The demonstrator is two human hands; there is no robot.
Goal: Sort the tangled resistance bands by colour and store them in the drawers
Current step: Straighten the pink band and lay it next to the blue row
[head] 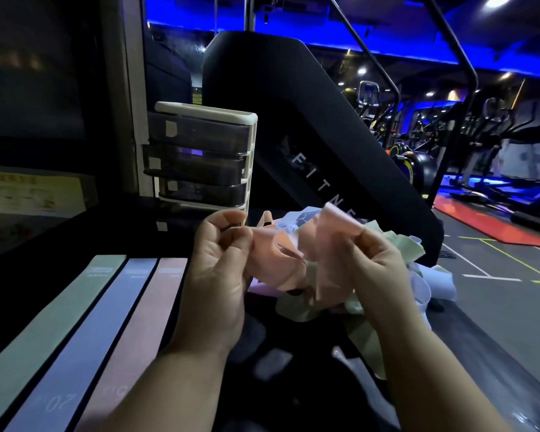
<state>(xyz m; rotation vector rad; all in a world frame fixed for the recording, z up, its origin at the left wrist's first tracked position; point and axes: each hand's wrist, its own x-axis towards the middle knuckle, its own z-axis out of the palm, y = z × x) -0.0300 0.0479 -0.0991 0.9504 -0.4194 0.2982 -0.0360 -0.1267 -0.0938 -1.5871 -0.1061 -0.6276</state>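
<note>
Where drawers are standing: white-framed drawer unit, smoky translucent fronts, centre-left.
Strips: three smooth flat bands lying side by side, lower left.
Heap: crumpled tangle spilling right of centre.
Hands: left hand and right hand both pinching pink band, centre.

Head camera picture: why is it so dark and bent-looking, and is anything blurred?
Head view: dim, lit mainly by blue ceiling strips; the wide lens bows the black rails; the pink band between left hand and right hand is motion-smeared; the drawer unit looks fairly sharp.
</note>
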